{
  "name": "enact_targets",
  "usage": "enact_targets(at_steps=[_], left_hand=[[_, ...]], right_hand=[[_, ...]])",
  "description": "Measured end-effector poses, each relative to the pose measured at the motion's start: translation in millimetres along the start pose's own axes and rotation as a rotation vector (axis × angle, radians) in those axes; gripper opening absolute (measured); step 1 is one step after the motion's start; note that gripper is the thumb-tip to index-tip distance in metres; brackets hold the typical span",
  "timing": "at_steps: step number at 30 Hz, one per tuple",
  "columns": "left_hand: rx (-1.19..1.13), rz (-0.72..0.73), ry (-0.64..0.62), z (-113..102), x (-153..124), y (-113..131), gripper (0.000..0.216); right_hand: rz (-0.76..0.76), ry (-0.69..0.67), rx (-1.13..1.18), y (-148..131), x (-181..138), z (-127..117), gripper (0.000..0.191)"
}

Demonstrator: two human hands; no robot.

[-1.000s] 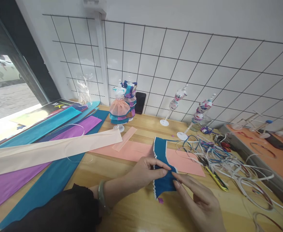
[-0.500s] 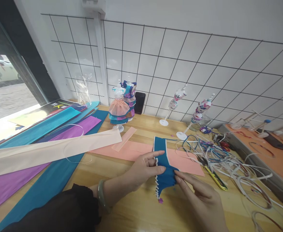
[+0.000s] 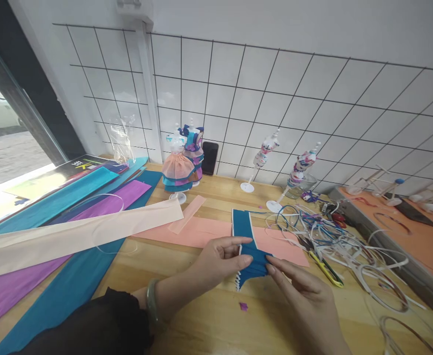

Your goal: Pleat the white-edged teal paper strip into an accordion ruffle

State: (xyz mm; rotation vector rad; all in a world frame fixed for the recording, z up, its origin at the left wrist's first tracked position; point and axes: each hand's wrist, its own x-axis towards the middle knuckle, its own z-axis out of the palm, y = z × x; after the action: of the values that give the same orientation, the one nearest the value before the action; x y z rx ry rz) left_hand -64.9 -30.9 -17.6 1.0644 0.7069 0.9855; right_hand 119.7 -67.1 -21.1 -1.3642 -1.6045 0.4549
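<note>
Meanwhile, on the wooden table, the left hand and right hand both pinch a white-edged teal paper strip, its near end gathered into pleats, its far end lying over a pink sheet. Just right of the strip lie tangled cords; behind it stand small dress forms.

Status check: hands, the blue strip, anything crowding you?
Both hands, left and right, pinching blue strip, pleats stacked. Far end lies on pink paper. Ribbon tangle close right.
</note>
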Motion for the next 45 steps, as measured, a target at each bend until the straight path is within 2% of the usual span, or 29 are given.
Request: enact_targets(at_steps=[7, 13, 21, 30, 37, 45], left_hand=[[0.145, 0.007, -0.022, -2, -1, -5, 0.037], [0.162, 0.011, 0.005, -4, 2, -8, 0.049], [0.301, 0.031, 0.069, -5, 5, -13, 0.03], [0.304, 0.041, 0.082, -7, 7, -16, 0.02], [0.345, 0.058, 0.068, -8, 8, -16, 0.018], [0.303, 0.036, 0.058, -10, 9, -19, 0.02]], right_hand=[[0.006, -0.022, 0.057, 2, 2, 0, 0.015], [0.049, -0.041, 0.063, 2, 4, 1, 0.015], [0.064, -0.08, 0.102, 4, 6, 2, 0.014], [0.111, -0.106, 0.108, 9, 8, 3, 0.014], [0.094, -0.116, 0.091, 10, 9, 2, 0.012], [0.146, -0.126, 0.054, 12, 8, 4, 0.014]])
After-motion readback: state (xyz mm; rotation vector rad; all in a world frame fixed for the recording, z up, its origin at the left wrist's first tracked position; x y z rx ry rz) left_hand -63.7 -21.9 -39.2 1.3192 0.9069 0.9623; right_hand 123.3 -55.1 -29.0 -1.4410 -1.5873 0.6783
